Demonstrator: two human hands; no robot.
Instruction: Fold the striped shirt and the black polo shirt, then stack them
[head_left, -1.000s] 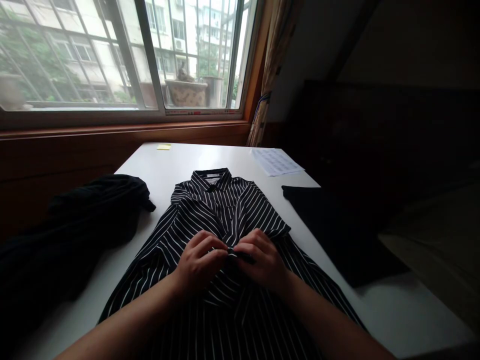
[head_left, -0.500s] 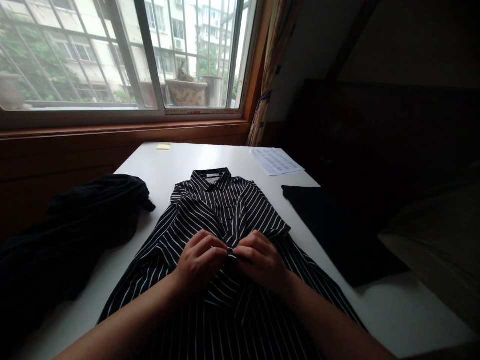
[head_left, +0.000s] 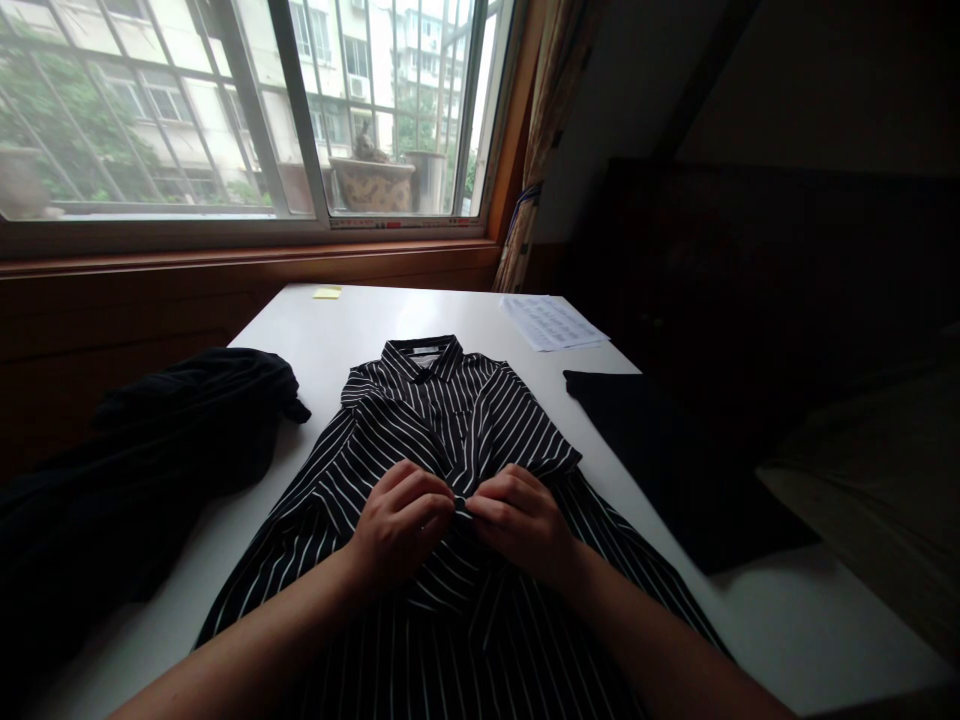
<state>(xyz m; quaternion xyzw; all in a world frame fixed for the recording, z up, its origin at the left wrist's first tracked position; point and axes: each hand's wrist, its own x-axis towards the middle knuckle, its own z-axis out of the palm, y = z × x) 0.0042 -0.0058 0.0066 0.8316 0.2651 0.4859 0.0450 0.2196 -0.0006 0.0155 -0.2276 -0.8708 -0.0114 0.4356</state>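
Note:
A black garment with white stripes and a shirt collar, a striped shirt dress [head_left: 517,410] by its length, lies face up with its collar at the far end. Its sleeves are drawn in over the front. My left hand [head_left: 405,520] is closed in a pinch on the striped cloth at the middle of the front. Close beside it, my right hand [head_left: 521,520] pinches the same bit of cloth from the other side. The fingertips of both hands almost meet there, and the small part between them is mostly hidden.
Dark crumpled clothing [head_left: 187,430] is heaped on the left of the white table [head_left: 360,315]. A folded dark cloth [head_left: 660,450] lies along the right side. Printed sheets [head_left: 555,322] and a yellow sticky note [head_left: 327,293] are at the far end, below a barred window.
My fingers have shifted very slightly at the pinched cloth. The garment and everything around it look the same.

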